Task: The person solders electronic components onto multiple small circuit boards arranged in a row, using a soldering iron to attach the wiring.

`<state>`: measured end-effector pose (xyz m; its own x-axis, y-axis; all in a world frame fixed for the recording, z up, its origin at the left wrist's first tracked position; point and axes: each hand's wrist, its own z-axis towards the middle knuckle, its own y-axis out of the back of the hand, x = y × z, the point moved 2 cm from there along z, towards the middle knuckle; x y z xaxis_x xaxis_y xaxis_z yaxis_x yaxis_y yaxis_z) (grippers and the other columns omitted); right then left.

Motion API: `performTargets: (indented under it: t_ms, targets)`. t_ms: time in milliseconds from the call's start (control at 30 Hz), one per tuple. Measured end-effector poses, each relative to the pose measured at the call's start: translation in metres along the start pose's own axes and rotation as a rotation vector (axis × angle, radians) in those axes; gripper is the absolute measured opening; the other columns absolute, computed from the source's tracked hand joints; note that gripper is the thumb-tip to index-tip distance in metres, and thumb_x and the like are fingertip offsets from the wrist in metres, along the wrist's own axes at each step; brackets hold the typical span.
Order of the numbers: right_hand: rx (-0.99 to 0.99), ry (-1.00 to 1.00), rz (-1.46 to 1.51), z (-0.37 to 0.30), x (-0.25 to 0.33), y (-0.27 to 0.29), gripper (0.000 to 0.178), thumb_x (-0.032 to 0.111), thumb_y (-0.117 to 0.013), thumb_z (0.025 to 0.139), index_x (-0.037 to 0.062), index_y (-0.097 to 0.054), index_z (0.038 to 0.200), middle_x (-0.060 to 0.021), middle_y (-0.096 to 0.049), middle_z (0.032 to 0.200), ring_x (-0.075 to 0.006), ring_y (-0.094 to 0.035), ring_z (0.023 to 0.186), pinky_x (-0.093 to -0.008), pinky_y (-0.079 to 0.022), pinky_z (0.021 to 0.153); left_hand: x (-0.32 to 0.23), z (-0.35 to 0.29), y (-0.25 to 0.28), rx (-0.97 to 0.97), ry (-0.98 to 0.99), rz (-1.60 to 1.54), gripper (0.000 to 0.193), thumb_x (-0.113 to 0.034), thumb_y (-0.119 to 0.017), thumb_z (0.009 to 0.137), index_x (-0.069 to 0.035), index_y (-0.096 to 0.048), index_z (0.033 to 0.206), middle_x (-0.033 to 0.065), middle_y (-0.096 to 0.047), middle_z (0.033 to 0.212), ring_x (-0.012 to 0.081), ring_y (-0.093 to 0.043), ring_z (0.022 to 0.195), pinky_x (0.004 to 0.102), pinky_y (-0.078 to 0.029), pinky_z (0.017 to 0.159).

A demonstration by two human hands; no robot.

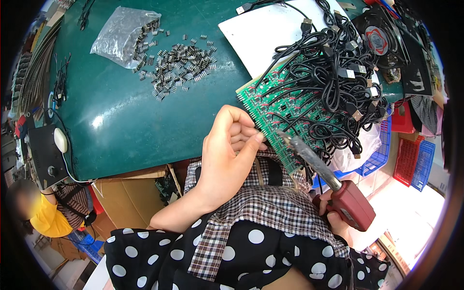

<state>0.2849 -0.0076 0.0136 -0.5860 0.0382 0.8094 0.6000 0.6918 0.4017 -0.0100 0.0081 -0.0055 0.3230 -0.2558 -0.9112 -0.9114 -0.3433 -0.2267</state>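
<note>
A panel of green circuit boards (266, 108) rests at the table's right front, with a row of metal pins along its left edge. My left hand (227, 150) is closed at that edge, thumb and curled fingers meeting by the pins; anything pinched there is too small to make out. In my right hand (333, 217) is a soldering gun with a dark red body (354, 205). Its metal barrel (316, 164) points up and left, the tip over the panel near my left thumb. Coiled black USB cables (333, 92) are attached across the boards.
Small pin connectors (181, 67) lie piled on the green table (130, 130) beside a clear plastic bag (121, 36). A black control box (46, 150) stands at left, a round fan (379, 41) at far right. Blue baskets (379, 150) sit right. A person in yellow (50, 220) is at lower left.
</note>
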Motion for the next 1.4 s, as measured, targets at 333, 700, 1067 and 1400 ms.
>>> performTargets:
  t_ms: [333,700,1067,1400]
  targets:
    - [-0.165,0.025,0.123,-0.010,-0.022,-0.011,0.054,0.013,-0.072,0.062,-0.0013,-0.053,0.110,-0.0110,-0.060,0.095,-0.0232,-0.059,0.084,-0.0315,-0.045,0.074,-0.003,-0.001,0.008,-0.082,-0.106,0.151,0.019,0.005,-0.052,0.082,-0.001,-0.041,0.097,0.0046,-0.055,0.076,0.0067,-0.053,0.066,0.0189,-0.043,0.057]
    - [-0.718,0.462,0.355,0.015,0.023,-0.007,0.053,0.037,-0.051,0.082,-0.0067,-0.038,0.108,-0.0128,-0.051,0.091,-0.0125,-0.050,0.053,-0.0224,-0.038,0.052,-0.026,-0.020,-0.045,0.454,-1.217,1.250,0.029,-0.018,-0.058,0.068,-0.006,-0.062,0.095,0.0054,-0.057,0.098,0.0194,-0.052,0.087,0.0312,-0.040,0.067]
    - [-0.936,0.565,0.472,0.011,0.021,0.004,0.038,0.022,-0.044,0.089,-0.0073,-0.035,0.110,-0.0159,-0.049,0.102,-0.0090,-0.046,0.056,-0.0185,-0.038,0.047,-0.017,-0.026,-0.075,0.715,-1.461,1.712,0.025,-0.023,-0.053,0.068,-0.008,-0.063,0.086,0.0047,-0.051,0.095,0.0195,-0.046,0.082,0.0307,-0.039,0.069]
    - [-1.059,0.563,0.583,0.015,0.022,0.010,0.035,0.021,-0.043,0.090,-0.0037,-0.035,0.113,-0.0105,-0.050,0.103,-0.0072,-0.043,0.057,-0.0192,-0.037,0.051,-0.058,0.059,-0.088,0.250,-0.859,0.940,0.030,-0.008,-0.065,0.071,-0.002,-0.058,0.100,0.0125,-0.059,0.079,0.0245,-0.058,0.066,0.0309,-0.045,0.058]
